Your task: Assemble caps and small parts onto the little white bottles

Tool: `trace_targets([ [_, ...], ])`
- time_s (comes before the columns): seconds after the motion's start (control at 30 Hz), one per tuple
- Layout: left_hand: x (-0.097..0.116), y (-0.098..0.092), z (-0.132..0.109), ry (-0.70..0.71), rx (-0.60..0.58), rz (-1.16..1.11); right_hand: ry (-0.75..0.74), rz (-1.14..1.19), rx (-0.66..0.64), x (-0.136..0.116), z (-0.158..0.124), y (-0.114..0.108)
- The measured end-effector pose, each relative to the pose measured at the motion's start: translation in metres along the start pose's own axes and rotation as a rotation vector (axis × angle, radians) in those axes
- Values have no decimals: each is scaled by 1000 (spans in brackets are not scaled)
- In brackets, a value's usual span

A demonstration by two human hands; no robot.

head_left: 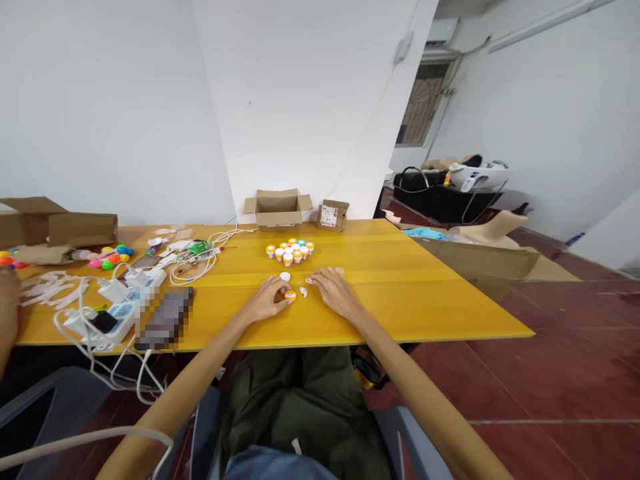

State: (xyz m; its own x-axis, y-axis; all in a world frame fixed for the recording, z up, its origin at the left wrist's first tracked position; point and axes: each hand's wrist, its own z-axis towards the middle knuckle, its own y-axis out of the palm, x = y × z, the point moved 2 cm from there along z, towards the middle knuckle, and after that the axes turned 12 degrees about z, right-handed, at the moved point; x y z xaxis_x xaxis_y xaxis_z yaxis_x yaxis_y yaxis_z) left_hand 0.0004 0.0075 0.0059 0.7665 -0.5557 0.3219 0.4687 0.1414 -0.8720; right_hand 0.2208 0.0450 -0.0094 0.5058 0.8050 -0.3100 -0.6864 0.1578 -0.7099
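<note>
My left hand (pixel 266 300) rests at the table's near part, thumb and fingers closed around the edge of a small round orange-and-white piece (pixel 291 295). Across from it, my right hand (pixel 331 288) pinches a tiny white part (pixel 309 281) at its fingertips. Another small white part (pixel 303 292) lies on the tabletop between the hands. Just beyond my left fingers sits a round white cap-like piece (pixel 285 276). Farther back stands a cluster of several small white pieces (pixel 289 256) with round tops, mostly rimmed in orange. A pale round disc (pixel 340 271) is partly visible behind my right hand.
An open cardboard box (pixel 278 217) and a smaller box (pixel 333 216) stand against the wall. Leftward are a power strip (pixel 131 310) with plugs, a blurred dark phone-like object (pixel 165 318), tangled white cables and colourful balls (pixel 113 257). Another person's arm (pixel 7 313) shows at far left.
</note>
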Motion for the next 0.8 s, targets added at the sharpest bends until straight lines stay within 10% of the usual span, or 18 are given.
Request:
trace_targets([
  [0.8,-3,1,1,3,-17,16,-293,-218,-292,-3,42,17],
])
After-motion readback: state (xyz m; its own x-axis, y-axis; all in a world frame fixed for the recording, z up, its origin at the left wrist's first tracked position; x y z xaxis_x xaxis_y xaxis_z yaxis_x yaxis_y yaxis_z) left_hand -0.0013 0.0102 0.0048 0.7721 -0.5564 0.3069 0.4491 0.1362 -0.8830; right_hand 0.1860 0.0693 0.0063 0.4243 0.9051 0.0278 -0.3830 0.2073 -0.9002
